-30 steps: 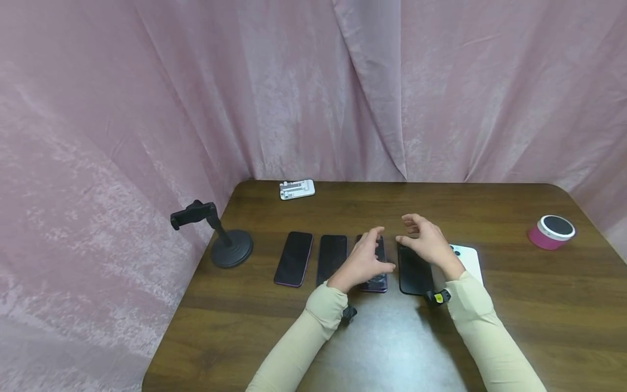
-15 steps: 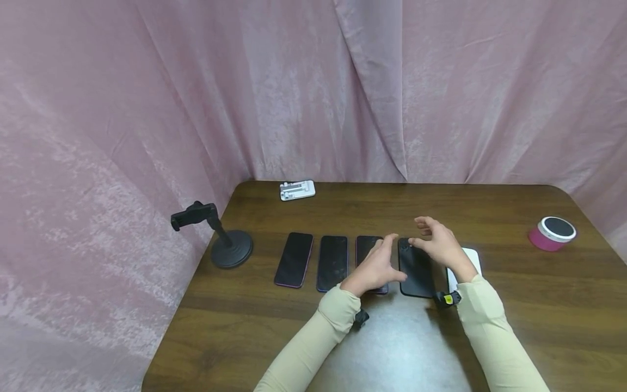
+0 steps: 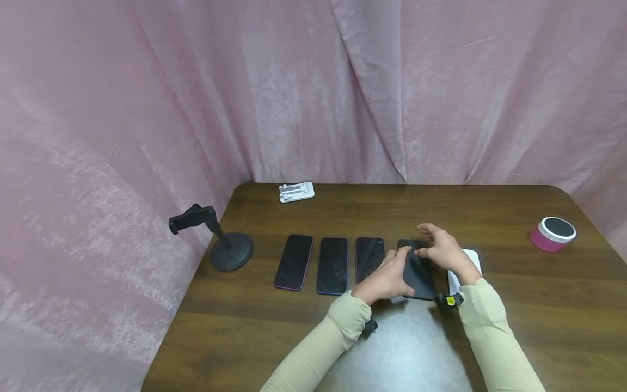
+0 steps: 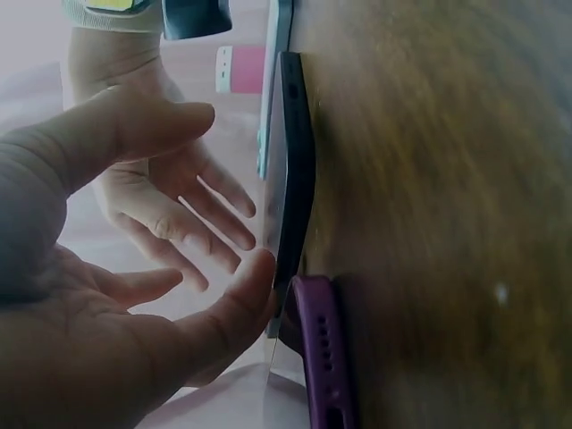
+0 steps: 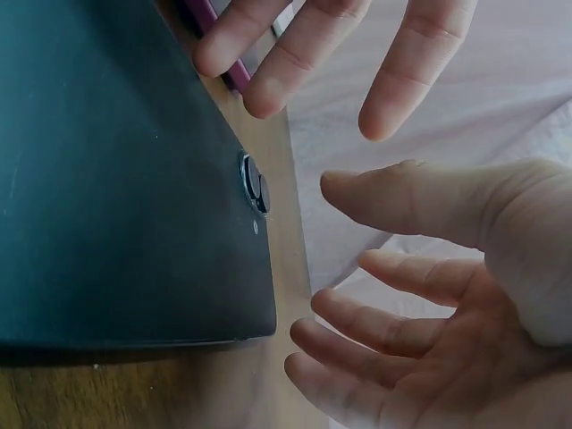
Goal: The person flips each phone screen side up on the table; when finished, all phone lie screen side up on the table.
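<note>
A black phone (image 3: 418, 276) lies back-up on the table, its camera ring (image 5: 254, 183) visible in the right wrist view. My left hand (image 3: 389, 276) is at its left edge, thumb and fingers spread apart; in the left wrist view a fingertip (image 4: 259, 268) overlaps the phone's side (image 4: 298, 170). My right hand (image 3: 444, 251) hovers over the phone's upper right part with fingers spread and nothing between them. To the left lies a purple-edged phone (image 3: 368, 256), screen up and partly hidden by my left hand. A white phone (image 3: 473, 257) lies under my right wrist.
Two more dark phones, a middle one (image 3: 332, 267) and a leftmost one (image 3: 294, 262), lie screen up in the row. A black phone stand (image 3: 231, 251) is at the left edge. A white folding stand (image 3: 296, 191) lies at the back; a pink-and-white round speaker (image 3: 551, 235) sits right.
My left hand has moved right, from over the purple-edged phone to the black phone's left edge. My right hand has shifted right and slightly nearer. The phones have stayed in place.
</note>
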Available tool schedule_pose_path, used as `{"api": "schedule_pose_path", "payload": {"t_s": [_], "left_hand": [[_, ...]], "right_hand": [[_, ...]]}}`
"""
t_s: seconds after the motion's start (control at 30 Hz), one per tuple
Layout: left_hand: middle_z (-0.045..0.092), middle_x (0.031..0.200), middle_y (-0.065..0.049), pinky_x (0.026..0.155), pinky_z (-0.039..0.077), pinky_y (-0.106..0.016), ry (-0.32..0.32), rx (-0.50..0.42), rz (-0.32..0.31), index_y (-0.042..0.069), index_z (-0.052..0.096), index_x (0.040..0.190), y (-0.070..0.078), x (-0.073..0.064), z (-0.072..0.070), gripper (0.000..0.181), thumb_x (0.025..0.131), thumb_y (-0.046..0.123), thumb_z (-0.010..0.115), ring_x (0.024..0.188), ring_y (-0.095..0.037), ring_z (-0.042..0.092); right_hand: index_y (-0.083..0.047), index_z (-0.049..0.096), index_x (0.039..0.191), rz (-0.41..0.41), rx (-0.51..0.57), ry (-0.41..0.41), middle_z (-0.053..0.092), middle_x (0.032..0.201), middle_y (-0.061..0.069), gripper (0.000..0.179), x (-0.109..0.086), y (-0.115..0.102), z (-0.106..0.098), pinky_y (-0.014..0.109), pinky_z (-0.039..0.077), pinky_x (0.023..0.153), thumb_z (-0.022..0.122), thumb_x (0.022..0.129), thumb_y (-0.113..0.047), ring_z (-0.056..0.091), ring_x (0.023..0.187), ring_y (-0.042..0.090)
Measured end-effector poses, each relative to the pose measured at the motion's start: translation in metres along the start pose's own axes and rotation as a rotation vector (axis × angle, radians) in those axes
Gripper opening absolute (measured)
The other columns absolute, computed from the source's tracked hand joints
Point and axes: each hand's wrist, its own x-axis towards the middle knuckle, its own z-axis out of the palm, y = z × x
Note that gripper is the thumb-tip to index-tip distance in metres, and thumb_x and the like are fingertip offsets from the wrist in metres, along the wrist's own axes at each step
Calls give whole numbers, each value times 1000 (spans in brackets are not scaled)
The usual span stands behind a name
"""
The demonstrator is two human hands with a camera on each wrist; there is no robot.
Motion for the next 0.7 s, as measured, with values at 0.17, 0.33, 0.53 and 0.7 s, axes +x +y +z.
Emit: {"api": "schedule_pose_path", "payload": {"t_s": [0.17, 0.33, 0.53, 0.7], "left_hand": [[42, 143, -11, 92, 49, -30, 17, 40, -7, 18, 32, 156, 4, -1, 3, 101, 75, 16, 91, 133, -23, 45], [43, 138, -10, 91, 49, -30, 30, 79, -53, 19, 37, 153, 11, -2, 6, 100, 71, 14, 93, 128, -22, 46], [40, 142, -17, 92, 49, -29, 14, 177, -67, 18, 40, 149, 15, -1, 10, 95, 71, 17, 94, 129, -25, 41], [37, 141, -16, 84, 48, -24, 7, 243, -41, 17, 38, 150, 16, 2, 14, 93, 73, 14, 91, 123, -23, 38]], "right_hand": [[15, 42, 141, -1, -18, -16, 49, 135, 40, 67, 1, 2, 0, 67, 40, 97, 75, 84, -1, 48, 123, 56], [15, 44, 139, -2, -28, -41, 52, 132, 40, 67, 0, 4, 0, 67, 40, 97, 76, 83, -2, 49, 122, 56], [15, 47, 135, -30, -51, -70, 54, 129, 41, 64, 2, 7, 3, 65, 41, 96, 75, 81, -4, 51, 120, 56], [16, 44, 138, -16, -64, -83, 52, 130, 42, 65, 4, 5, 1, 66, 41, 97, 73, 82, -3, 49, 122, 57]]}}
